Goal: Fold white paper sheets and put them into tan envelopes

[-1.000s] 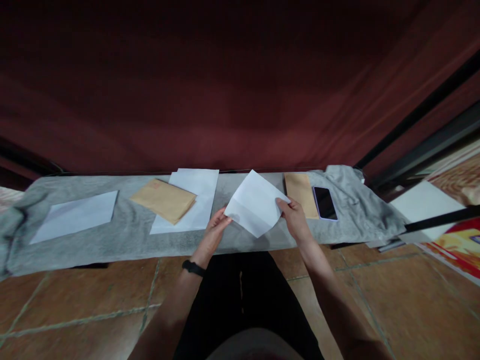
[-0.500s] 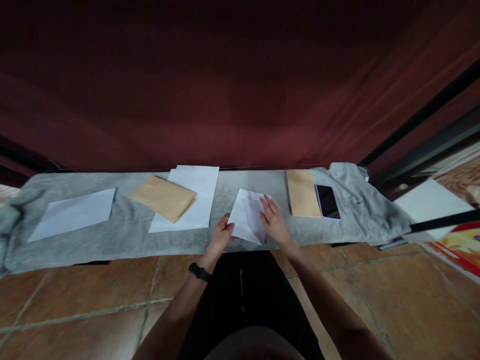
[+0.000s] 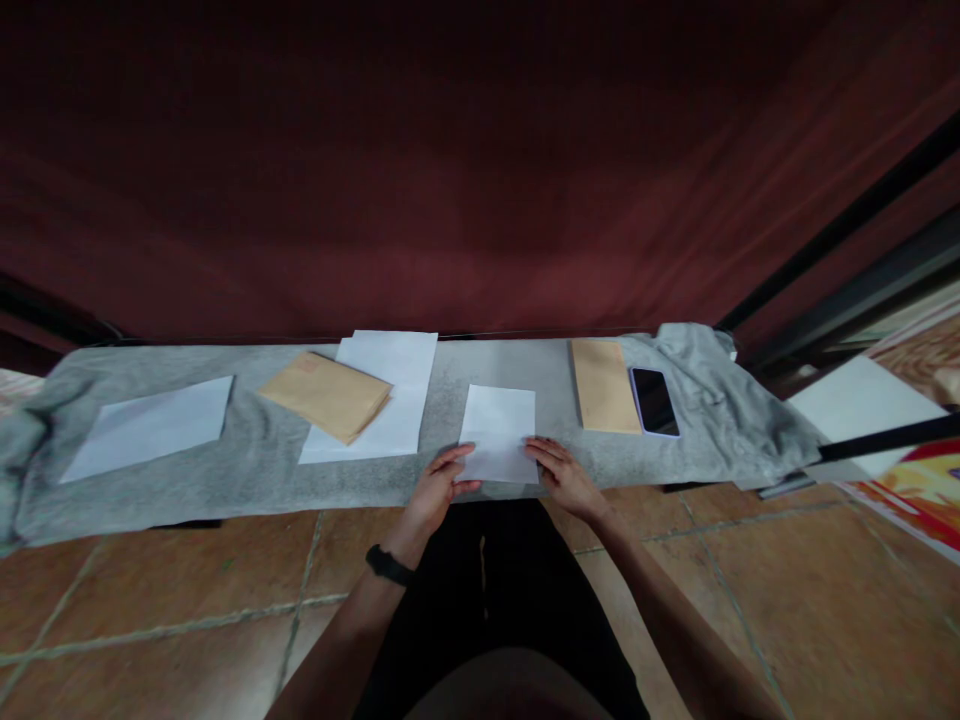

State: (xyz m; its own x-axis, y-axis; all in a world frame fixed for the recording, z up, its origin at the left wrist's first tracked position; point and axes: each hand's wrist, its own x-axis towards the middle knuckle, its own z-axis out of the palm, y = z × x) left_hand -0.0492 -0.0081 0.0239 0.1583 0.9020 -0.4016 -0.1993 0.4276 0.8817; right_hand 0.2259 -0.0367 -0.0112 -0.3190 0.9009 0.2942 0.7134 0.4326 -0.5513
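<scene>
In front of me, close to the near edge of the cloth, lies a small white sheet of paper [image 3: 498, 420], roughly square to that edge. A faint crease runs across it; it looks folded. My left hand [image 3: 442, 485] is at its lower left corner, fingers on the paper's edge and thumb spread apart below. On the right side, my right hand [image 3: 562, 475] rests its outstretched fingertips on the paper's edge. Neither hand visibly grips it. To the right is a brown envelope [image 3: 606, 388], touching or nearly touching a phone [image 3: 655, 402].
Left of my hands, several brown envelopes [image 3: 322, 395] lie over larger white sheets [image 3: 397, 385]. Another white sheet [image 3: 150, 430] is at the far left. Grey cloth [image 3: 262, 490] covers the narrow bench. A dark red curtain [image 3: 465, 200] hangs behind it; tiled floor [image 3: 187, 600] lies below.
The small white sheet was tilted and now lies straight and flat. My right hand has slid down toward me along its right side. My left hand has loosened its pinch.
</scene>
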